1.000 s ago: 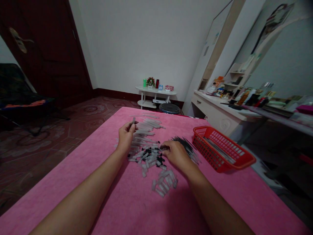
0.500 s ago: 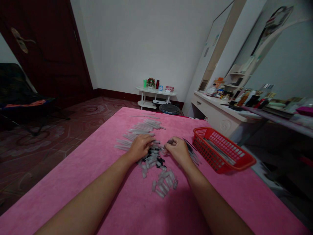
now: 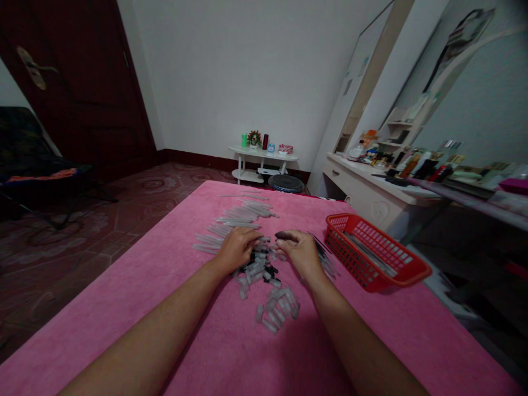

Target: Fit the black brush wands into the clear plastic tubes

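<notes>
My left hand (image 3: pixel 238 247) is closed, with a clear plastic tube end (image 3: pixel 266 239) poking out from its fingertips. Facing it, a short way to the right, is my right hand (image 3: pixel 302 252), its fingers pinched together. A dark pointed shape (image 3: pixel 282 235) shows at those fingertips; whether it is a small part or a shaded finger I cannot tell. Below and between both hands lies a pile of clear caps (image 3: pixel 256 270) mixed with small black pieces (image 3: pixel 271 272). Many slim clear tubes (image 3: pixel 243 214) lie beyond my left hand. Thin black-tipped rods (image 3: pixel 325 258) lie beside my right wrist.
A red plastic basket (image 3: pixel 373 253) holding slim rods stands at the right on the pink cloth (image 3: pixel 165 308). Nearer me is a separate group of clear caps (image 3: pixel 278 311). Beyond are a white side table (image 3: pixel 264 153) and a cluttered dresser (image 3: pixel 371 187).
The dark shape at my right fingertips now points left toward my left hand, where the fingers were curled before. My left hand has hardly moved.
</notes>
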A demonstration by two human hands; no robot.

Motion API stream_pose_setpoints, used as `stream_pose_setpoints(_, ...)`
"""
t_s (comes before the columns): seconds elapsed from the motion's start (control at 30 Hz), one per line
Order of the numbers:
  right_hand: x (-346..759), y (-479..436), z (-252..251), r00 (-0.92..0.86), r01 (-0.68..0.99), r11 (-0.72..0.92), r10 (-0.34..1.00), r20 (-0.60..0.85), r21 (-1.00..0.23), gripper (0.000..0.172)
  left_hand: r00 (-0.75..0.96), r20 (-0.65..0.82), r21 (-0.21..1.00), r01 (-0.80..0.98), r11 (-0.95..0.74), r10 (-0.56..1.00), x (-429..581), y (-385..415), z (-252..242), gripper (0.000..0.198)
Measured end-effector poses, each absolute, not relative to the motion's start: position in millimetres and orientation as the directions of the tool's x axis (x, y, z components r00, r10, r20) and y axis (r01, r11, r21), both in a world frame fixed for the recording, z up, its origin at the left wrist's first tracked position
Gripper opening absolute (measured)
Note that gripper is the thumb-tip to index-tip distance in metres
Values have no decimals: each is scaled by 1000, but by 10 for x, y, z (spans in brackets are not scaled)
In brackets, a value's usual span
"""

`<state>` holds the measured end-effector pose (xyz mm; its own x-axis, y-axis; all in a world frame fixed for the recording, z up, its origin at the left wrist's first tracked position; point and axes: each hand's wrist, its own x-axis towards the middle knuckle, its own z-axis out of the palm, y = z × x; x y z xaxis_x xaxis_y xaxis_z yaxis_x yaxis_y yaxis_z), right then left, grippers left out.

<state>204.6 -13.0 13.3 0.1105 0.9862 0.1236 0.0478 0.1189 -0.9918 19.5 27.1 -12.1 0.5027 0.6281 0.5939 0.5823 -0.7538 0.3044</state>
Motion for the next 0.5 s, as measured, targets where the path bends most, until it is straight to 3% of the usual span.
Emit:
stream_pose_setpoints(0.1, 2033, -139, 164, 133, 139, 177, 972, 196, -974, 16, 518, 592, 281, 585, -761, 617, 199, 258, -103, 18)
stream_pose_setpoints(0.2, 2040, -143, 179, 155, 234, 184, 962, 224, -955, 19, 521, 596, 268, 589, -763, 611, 199, 251, -98, 18)
stream_pose_setpoints(0.5, 2015, -161, 193, 80, 186, 203, 972, 220, -961, 17, 501, 598, 286, 596, -751, 625, 206, 249, -109, 19)
